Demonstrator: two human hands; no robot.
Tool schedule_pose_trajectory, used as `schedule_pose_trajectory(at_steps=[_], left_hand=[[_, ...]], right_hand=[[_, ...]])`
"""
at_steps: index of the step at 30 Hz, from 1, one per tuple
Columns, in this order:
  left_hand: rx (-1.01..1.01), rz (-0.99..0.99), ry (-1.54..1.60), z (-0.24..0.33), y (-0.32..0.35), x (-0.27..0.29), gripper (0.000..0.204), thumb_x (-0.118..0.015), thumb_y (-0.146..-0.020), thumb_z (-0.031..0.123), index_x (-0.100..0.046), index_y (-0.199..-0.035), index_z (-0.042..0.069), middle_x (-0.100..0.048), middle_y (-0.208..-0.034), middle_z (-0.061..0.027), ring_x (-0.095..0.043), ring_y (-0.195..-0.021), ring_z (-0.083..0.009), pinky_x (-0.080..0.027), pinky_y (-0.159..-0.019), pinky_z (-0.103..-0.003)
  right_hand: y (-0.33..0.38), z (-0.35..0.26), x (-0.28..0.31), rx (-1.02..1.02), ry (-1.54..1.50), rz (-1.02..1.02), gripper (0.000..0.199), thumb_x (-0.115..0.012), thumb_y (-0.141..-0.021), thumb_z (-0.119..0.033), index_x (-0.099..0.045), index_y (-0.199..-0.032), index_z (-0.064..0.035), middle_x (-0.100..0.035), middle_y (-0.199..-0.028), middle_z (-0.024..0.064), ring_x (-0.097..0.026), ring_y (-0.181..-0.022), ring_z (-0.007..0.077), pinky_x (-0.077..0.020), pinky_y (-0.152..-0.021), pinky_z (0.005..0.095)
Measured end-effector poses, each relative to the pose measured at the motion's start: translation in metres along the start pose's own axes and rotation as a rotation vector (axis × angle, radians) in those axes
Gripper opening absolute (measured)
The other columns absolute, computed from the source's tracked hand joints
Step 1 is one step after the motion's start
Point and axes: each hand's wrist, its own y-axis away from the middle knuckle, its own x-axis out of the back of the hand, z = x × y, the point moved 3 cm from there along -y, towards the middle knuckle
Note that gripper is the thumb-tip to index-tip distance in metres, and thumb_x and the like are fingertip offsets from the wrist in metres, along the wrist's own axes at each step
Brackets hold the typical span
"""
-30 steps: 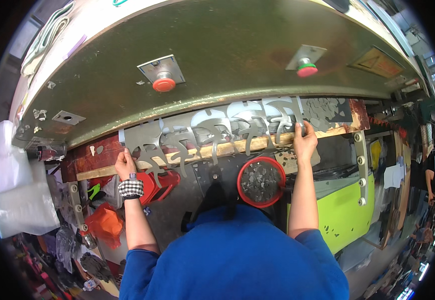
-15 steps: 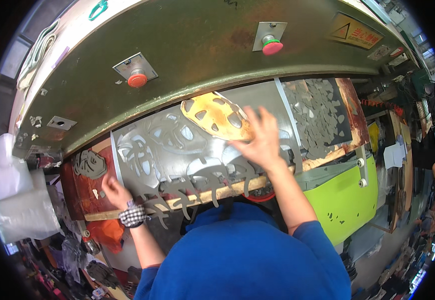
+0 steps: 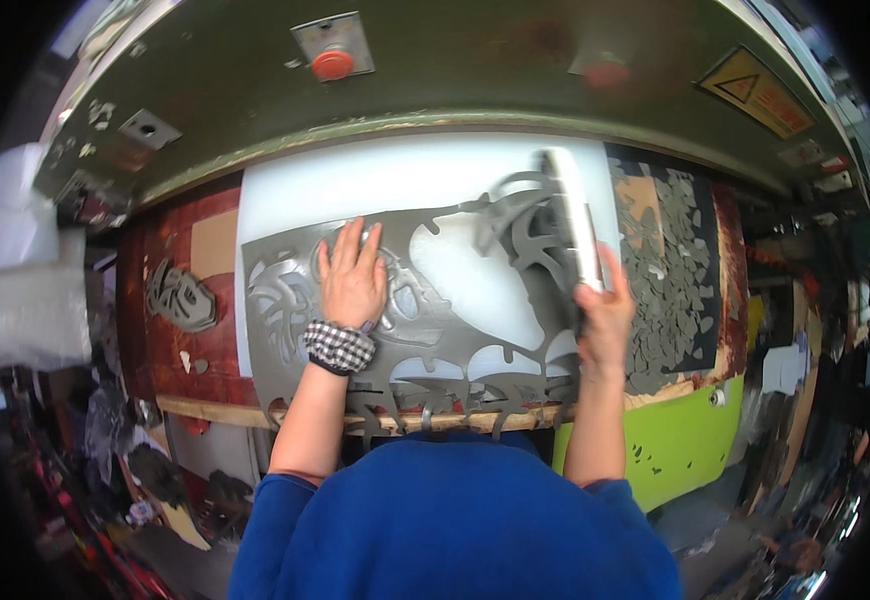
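Observation:
My left hand [image 3: 353,280] lies flat, fingers apart, on a dark grey foam-like sheet [image 3: 435,320] with many cut-out shapes. A checked cloth band circles that wrist. My right hand [image 3: 607,310] grips the lower end of a cutting die [image 3: 577,215], tipped up on edge so that its narrow side shows. Against the die's left side hangs a curved grey cut piece [image 3: 527,215], blurred; whether it is stuck inside the die I cannot tell. Left of the die, a large shoe-sole-shaped hole [image 3: 475,285] in the sheet shows the white board [image 3: 385,175] beneath.
A green machine front with a red push button [image 3: 333,64] and a yellow warning sign [image 3: 758,90] rises behind the board. Small grey scraps [image 3: 660,290] are heaped at right. Grey cut pieces [image 3: 183,298] lie stacked at left. A lime-green panel [image 3: 670,430] hangs at the near right.
The cutting die, lying flat before, is now gripped and tipped up to the right. My left hand has moved from the left edge onto the sheet. The sheet lies nearer me, exposing white board behind.

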Motion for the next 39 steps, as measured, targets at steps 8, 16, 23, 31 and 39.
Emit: schedule_pose_trajectory(at_steps=[8, 16, 23, 31, 39], left_hand=[[-0.005, 0.003, 0.076, -0.006, 0.011, -0.008, 0.039, -0.050, -0.091, 0.014, -0.053, -0.130, 0.012, -0.047, -0.137, -0.0122, -0.039, -0.131, -0.0293, -0.018, -0.112, -0.052], [-0.019, 0.389, 0.571, 0.004, -0.010, 0.061, 0.032, -0.059, -0.089, 0.017, -0.058, -0.116, 0.000, -0.060, -0.113, -0.0125, -0.056, -0.106, -0.0238, -0.044, -0.094, -0.037], [-0.767, -0.220, 0.128, 0.140, 0.000, 0.000, 0.037, -0.072, -0.072, 0.016, -0.062, -0.108, 0.010, -0.060, -0.101, -0.0078, -0.057, -0.101, -0.0206, -0.043, -0.089, -0.037], [-0.031, 0.331, 1.066, 0.037, -0.136, 0.099, 0.026, -0.056, -0.095, 0.028, -0.068, -0.090, 0.004, -0.061, -0.069, 0.0010, -0.045, -0.063, -0.0054, -0.040, -0.059, -0.024], [-0.359, 0.394, 0.623, -0.053, -0.122, 0.200, 0.012, -0.054, -0.090, 0.010, -0.062, -0.093, 0.001, -0.059, -0.076, -0.0063, -0.057, -0.071, -0.0171, -0.046, -0.067, -0.029]], right_hand=[[0.046, -0.034, 0.132, 0.417, 0.337, 0.666, 0.060, -0.070, -0.084, -0.007, -0.041, -0.137, -0.0025, -0.063, -0.104, 0.0129, -0.058, -0.094, 0.0162, -0.0471, -0.083, 0.0284], [0.094, -0.008, 0.212, 0.387, 1.266, 0.969, 0.079, -0.087, -0.062, -0.030, -0.054, -0.127, -0.0004, -0.060, -0.120, 0.0202, -0.057, -0.110, 0.0340, -0.0428, -0.097, 0.0392], [0.087, -0.003, 0.161, 0.489, 1.574, 0.948, 0.053, -0.075, -0.078, -0.027, -0.058, -0.121, -0.0009, -0.051, -0.129, 0.0205, -0.048, -0.118, 0.0362, -0.0381, -0.098, 0.0468], [0.105, 0.051, -0.031, 0.786, 1.307, -0.001, 0.043, -0.076, -0.070, -0.013, -0.062, -0.110, -0.0022, -0.051, -0.123, 0.0203, -0.046, -0.116, 0.0422, -0.0394, -0.096, 0.0496], [0.119, 0.066, -0.078, 0.746, 1.143, -0.163, 0.038, -0.076, -0.068, -0.009, -0.065, -0.102, 0.0007, -0.052, -0.120, 0.0203, -0.050, -0.105, 0.0403, -0.0432, -0.089, 0.0459]])
